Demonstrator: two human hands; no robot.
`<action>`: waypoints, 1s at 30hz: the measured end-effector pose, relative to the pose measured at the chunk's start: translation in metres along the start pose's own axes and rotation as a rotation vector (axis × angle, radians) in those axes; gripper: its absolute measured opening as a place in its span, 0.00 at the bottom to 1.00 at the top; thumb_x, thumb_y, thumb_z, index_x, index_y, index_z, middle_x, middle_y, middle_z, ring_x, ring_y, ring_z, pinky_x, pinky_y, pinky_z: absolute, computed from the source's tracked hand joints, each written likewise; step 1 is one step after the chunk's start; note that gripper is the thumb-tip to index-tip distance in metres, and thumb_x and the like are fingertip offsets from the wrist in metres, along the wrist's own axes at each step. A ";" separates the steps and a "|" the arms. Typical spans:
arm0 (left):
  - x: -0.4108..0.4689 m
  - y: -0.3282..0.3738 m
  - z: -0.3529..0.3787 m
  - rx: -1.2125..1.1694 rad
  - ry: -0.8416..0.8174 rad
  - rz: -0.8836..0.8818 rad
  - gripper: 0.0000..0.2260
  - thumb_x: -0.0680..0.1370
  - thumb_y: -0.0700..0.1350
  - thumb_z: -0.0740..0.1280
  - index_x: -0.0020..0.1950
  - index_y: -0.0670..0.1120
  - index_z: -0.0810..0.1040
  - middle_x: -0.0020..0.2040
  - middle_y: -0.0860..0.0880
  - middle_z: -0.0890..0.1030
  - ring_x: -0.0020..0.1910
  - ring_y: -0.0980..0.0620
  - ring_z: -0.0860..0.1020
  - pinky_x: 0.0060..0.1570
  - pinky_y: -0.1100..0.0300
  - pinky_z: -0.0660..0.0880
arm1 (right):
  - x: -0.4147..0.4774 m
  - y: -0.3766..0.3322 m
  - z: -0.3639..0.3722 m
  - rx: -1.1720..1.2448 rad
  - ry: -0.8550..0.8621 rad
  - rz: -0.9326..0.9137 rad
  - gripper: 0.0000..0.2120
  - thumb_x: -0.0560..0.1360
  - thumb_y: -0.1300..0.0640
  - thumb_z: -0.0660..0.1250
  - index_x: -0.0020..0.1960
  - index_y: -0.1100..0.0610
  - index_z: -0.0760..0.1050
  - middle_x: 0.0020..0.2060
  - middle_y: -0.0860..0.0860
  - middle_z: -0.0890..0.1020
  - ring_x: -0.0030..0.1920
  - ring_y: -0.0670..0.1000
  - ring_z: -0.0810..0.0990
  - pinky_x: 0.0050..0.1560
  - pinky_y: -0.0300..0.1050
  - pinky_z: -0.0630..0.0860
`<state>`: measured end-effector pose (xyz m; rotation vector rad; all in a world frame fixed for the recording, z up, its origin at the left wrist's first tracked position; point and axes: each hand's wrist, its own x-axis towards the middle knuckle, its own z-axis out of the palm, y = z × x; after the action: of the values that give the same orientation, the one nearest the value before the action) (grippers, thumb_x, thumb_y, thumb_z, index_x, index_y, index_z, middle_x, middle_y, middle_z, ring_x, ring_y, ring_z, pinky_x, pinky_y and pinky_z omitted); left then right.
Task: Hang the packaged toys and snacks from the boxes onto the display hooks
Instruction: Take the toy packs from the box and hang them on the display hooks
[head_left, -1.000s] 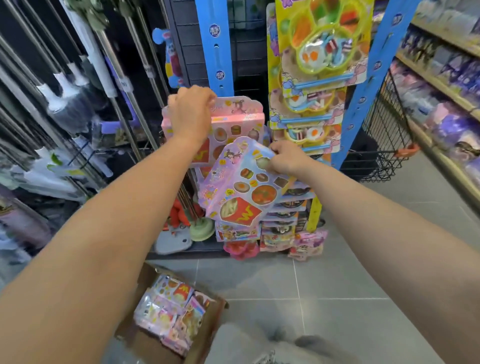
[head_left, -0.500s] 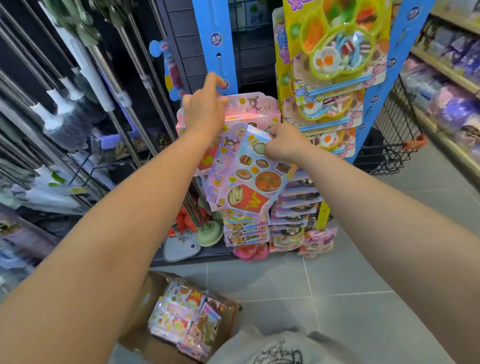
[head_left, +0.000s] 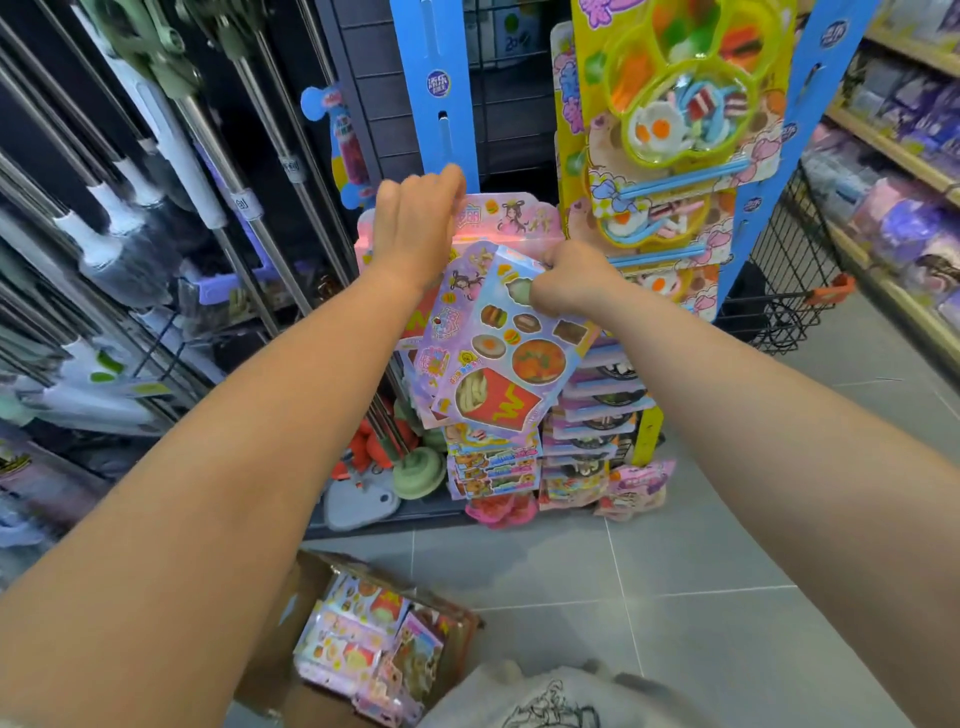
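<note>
My right hand (head_left: 571, 283) is curled shut, pinching the top edge of a toy food pack (head_left: 498, 358), which hangs tilted from my fingers toward 7 o'clock. My left hand (head_left: 415, 228), at 10 o'clock from the right and close beside it, has its fingers hooked over the top of a pink hanging pack (head_left: 519, 218) that sits just behind the one I hold; the two packs overlap. I cannot see the hook itself.

At 12 o'clock stands the blue display upright (head_left: 441, 104), with yellow play-food sets (head_left: 685, 104) at 1 o'clock. Mops (head_left: 130, 234) lean at 9 o'clock, and a wire basket (head_left: 795, 291) stands at 3 o'clock. On the grey tiled floor (head_left: 675, 545) at 6 o'clock, a cardboard box (head_left: 311, 569) holds more packs (head_left: 363, 639).
</note>
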<state>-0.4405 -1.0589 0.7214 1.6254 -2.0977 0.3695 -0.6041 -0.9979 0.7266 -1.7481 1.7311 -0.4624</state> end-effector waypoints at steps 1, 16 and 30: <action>-0.001 -0.002 0.003 0.022 -0.036 0.033 0.08 0.79 0.38 0.58 0.56 0.42 0.72 0.53 0.41 0.77 0.47 0.40 0.74 0.50 0.49 0.65 | 0.003 0.001 0.000 -0.008 0.003 0.009 0.10 0.73 0.64 0.62 0.34 0.56 0.69 0.42 0.58 0.75 0.45 0.59 0.75 0.35 0.44 0.73; 0.009 0.001 -0.005 0.059 0.061 -0.011 0.11 0.82 0.46 0.55 0.59 0.41 0.70 0.49 0.42 0.81 0.47 0.39 0.76 0.49 0.51 0.65 | 0.018 0.009 0.003 -0.132 0.024 -0.032 0.14 0.72 0.60 0.62 0.54 0.65 0.75 0.55 0.60 0.79 0.50 0.60 0.78 0.47 0.47 0.78; 0.003 -0.001 0.004 -0.044 0.025 -0.013 0.10 0.81 0.43 0.56 0.55 0.41 0.75 0.52 0.43 0.80 0.52 0.41 0.76 0.54 0.50 0.65 | 0.010 0.003 -0.009 -0.249 -0.004 -0.015 0.12 0.73 0.55 0.62 0.53 0.59 0.76 0.76 0.57 0.51 0.51 0.54 0.76 0.45 0.45 0.73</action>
<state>-0.4405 -1.0639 0.7198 1.6006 -2.0611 0.3348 -0.6114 -1.0088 0.7291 -1.9332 1.8380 -0.2571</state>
